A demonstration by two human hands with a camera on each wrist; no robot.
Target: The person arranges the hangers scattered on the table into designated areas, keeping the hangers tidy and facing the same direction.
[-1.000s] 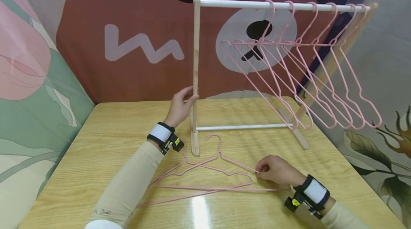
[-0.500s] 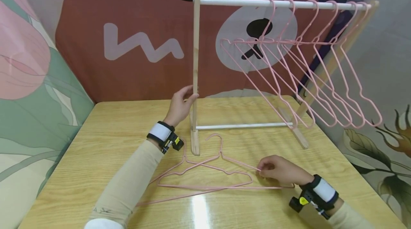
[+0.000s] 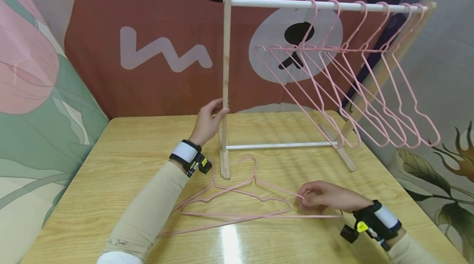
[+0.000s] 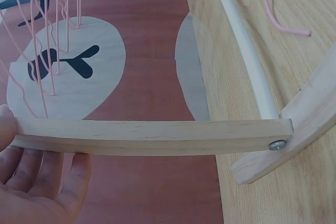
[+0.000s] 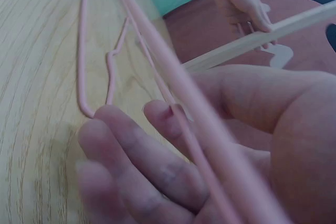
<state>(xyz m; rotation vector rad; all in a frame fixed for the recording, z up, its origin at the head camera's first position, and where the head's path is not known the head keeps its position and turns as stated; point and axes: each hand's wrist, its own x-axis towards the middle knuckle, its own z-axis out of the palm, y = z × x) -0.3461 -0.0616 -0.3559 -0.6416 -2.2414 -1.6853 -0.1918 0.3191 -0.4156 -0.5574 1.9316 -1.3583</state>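
My left hand [image 3: 209, 122] grips the left wooden upright [image 3: 226, 62] of a small clothes rack, thumb on the near side and fingers behind; the left wrist view shows the thumb and fingers at this post [image 4: 157, 130]. Low over the table, my right hand [image 3: 333, 196] pinches the right shoulder of a pink hanger [image 3: 277, 188]. In the right wrist view the hanger [image 5: 157, 51] runs between thumb and fingers. Its hook points left, near the rack's foot. A second pink hanger [image 3: 200, 230] lies on the table, overlapped by the held one.
Several pink hangers [image 3: 315, 11] hang from the rack's white top rail [image 3: 266, 4], grouped toward its right end. A white lower bar [image 3: 281, 146] joins the rack's feet. The wooden table [image 3: 122, 165] ends at a printed cloth backdrop [image 3: 159, 91].
My right hand has slid a little to the right along the hanger's shoulder, its wrist farther right too. My left hand stays on the upright.
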